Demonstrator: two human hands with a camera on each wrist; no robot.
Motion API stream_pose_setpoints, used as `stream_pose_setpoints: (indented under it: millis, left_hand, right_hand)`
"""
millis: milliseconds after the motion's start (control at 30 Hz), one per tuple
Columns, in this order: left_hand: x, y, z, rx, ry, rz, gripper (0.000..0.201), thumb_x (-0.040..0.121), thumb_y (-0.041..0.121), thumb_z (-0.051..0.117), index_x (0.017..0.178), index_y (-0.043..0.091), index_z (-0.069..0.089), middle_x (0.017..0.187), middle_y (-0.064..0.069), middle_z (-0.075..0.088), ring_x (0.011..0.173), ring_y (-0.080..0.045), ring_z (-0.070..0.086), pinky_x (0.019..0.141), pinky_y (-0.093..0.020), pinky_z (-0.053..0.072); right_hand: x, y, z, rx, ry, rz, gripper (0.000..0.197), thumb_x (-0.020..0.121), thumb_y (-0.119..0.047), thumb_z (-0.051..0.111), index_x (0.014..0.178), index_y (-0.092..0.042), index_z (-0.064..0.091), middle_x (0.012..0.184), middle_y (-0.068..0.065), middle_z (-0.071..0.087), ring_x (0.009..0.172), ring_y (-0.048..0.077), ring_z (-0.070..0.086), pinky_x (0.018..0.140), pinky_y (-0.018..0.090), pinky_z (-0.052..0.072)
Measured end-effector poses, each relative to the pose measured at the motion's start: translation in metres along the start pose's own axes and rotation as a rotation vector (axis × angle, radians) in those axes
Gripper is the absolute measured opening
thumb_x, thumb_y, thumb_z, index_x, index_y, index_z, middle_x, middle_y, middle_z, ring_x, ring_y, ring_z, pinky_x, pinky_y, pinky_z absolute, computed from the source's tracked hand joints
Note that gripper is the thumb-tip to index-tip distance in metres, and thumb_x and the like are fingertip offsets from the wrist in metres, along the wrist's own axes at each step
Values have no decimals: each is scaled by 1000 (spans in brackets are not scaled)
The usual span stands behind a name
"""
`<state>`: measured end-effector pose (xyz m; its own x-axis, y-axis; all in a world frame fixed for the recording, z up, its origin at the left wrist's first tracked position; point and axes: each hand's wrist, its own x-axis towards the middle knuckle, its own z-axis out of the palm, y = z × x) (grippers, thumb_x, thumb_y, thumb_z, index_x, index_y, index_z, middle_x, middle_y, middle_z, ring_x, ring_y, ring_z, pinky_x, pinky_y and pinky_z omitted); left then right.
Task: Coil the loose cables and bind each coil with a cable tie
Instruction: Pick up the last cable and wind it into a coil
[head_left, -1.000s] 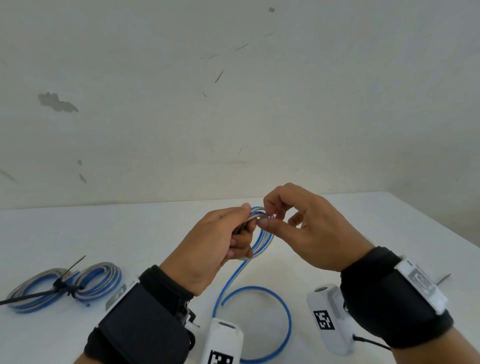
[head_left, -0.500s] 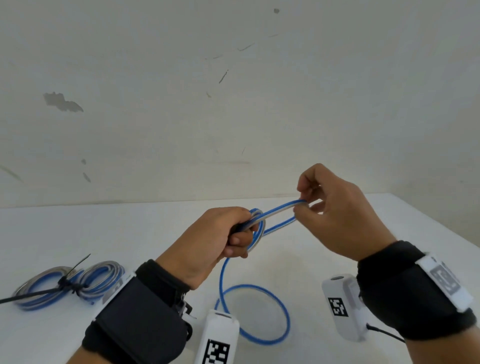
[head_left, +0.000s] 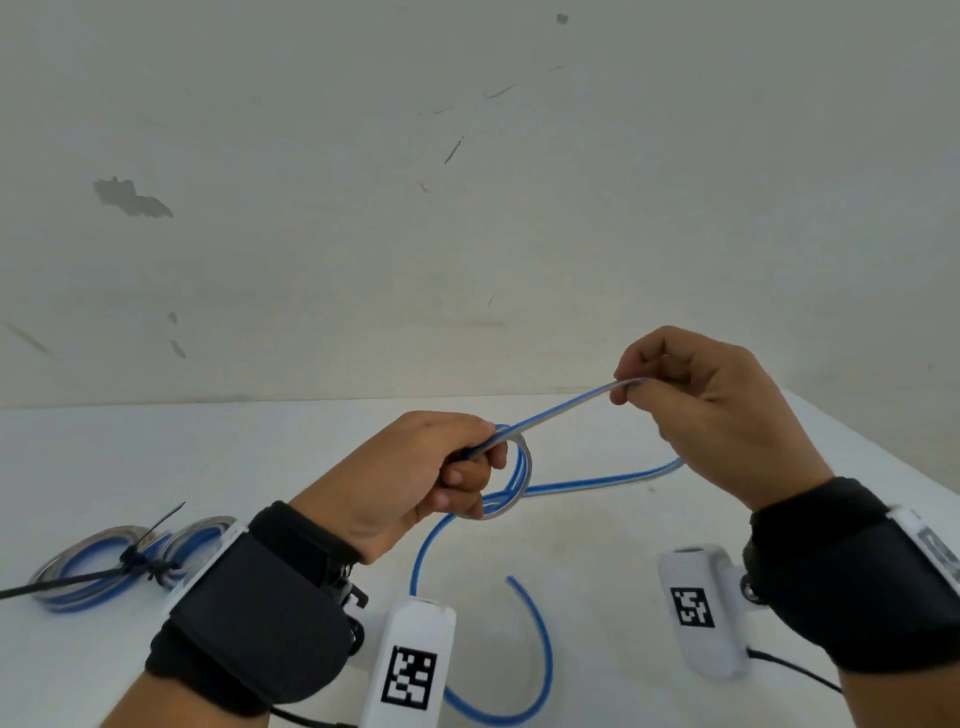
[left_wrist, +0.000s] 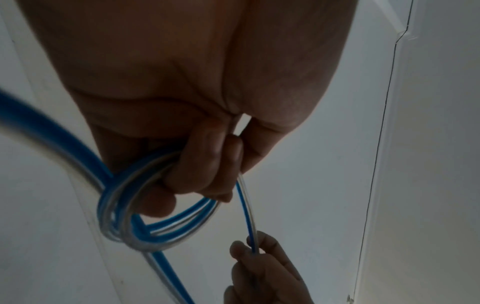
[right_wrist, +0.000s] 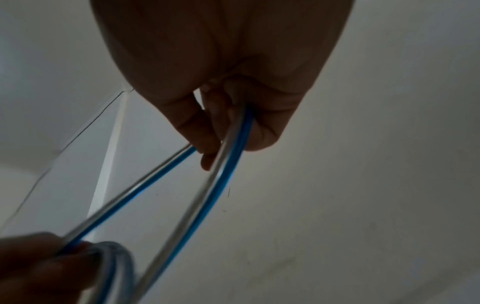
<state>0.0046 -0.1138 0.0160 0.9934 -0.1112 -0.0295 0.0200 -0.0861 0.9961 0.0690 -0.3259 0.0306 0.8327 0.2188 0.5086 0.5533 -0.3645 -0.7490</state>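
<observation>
A blue and clear cable (head_left: 561, 413) stretches between both hands above a white table (head_left: 597, 545). My left hand (head_left: 415, 478) grips a small coil (head_left: 511, 475) of it, seen wound round the fingers (left_wrist: 202, 164) in the left wrist view as several loops (left_wrist: 155, 224). My right hand (head_left: 711, 410) pinches the cable up and to the right, where it bends back; both runs (right_wrist: 215, 179) leave the fingers in the right wrist view. The loose tail (head_left: 540, 649) curves over the table below.
At the far left lies a finished blue coil (head_left: 104, 566) bound with a black cable tie (head_left: 140, 558). White camera units with black markers hang under each wrist (head_left: 410, 670) (head_left: 696, 613). A marked white wall (head_left: 467, 182) rises behind the table; its right edge slants near the right hand.
My right hand has pulled away from the left, up and to the right, drawing a length of cable out. The loop on the table has shrunk and its tail has swung free.
</observation>
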Motion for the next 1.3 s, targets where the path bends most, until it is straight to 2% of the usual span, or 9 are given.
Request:
stream_pose_setpoints:
  millis: [100, 233, 400, 533, 633, 733, 800, 1000, 1300]
  left_hand:
    - [0, -1, -4, 25, 11, 7, 32, 95, 20, 38, 72, 7, 55, 49, 5, 31, 42, -11, 24, 64, -27, 45]
    - [-1, 1, -11, -34, 17, 37, 32, 96, 20, 38, 73, 8, 56, 51, 4, 29, 43, -11, 23, 65, -28, 46]
    - [-4, 2, -17, -44, 34, 41, 32, 96, 20, 38, 73, 7, 56, 51, 5, 28, 42, -11, 22, 65, -29, 46]
    - [-3, 0, -20, -25, 59, 42, 30, 97, 21, 40, 75, 7, 56, 50, 6, 30, 41, -8, 25, 64, -26, 46]
    - [-3, 1, -23, -99, 64, 78, 30, 96, 22, 40, 77, 7, 56, 51, 7, 28, 43, -8, 23, 63, -25, 46]
    - [-3, 2, -25, -108, 74, 97, 31, 96, 22, 40, 77, 6, 57, 51, 6, 28, 43, -9, 23, 62, -25, 47]
    - [-4, 1, -29, -134, 87, 91, 30, 96, 22, 41, 77, 6, 58, 51, 6, 27, 42, -8, 23, 60, -24, 47]
    - [-4, 0, -35, -90, 98, 86, 31, 93, 24, 44, 76, 4, 61, 50, 7, 29, 42, -8, 23, 57, -22, 48]
    - [-9, 3, -41, 130, 69, 39, 37, 93, 25, 44, 74, 5, 68, 50, 7, 27, 43, -9, 23, 58, -27, 35]
  right_hand:
    - [1, -1, -3, -38, 75, -57, 24, 83, 1, 59, 73, -21, 65, 64, -5, 70, 48, 4, 54, 58, 14, 46]
    - [2, -3, -3, 536, 36, 145, 18, 90, -1, 57, 80, -15, 62, 57, 6, 48, 39, 7, 41, 57, 34, 56]
    - [3, 7, -11, -32, 145, -71, 15, 82, -25, 70, 72, -15, 64, 60, -7, 56, 44, 10, 39, 46, 11, 33]
    - [2, 8, -17, -330, 220, -206, 27, 83, -36, 67, 61, -20, 64, 53, -13, 55, 48, 11, 44, 48, 9, 32]
    - [4, 5, -17, 348, 155, 107, 36, 80, -46, 63, 59, -16, 67, 54, -6, 58, 39, 8, 44, 62, 23, 56]
    - [4, 0, -15, 705, 79, 268, 30, 89, -28, 58, 63, -15, 65, 60, 2, 46, 33, 6, 27, 41, 23, 47]
    - [3, 4, -18, 461, 137, 167, 28, 89, -22, 63, 62, -15, 67, 57, 3, 42, 35, 8, 26, 37, 18, 29]
    - [-4, 0, -30, -496, 309, -70, 35, 68, -57, 72, 61, -24, 63, 45, -1, 45, 48, 23, 40, 52, 26, 33]
    - [-6, -4, -27, -813, 342, -138, 34, 73, -55, 71, 63, -22, 67, 44, -7, 41, 51, 28, 46, 53, 25, 27]
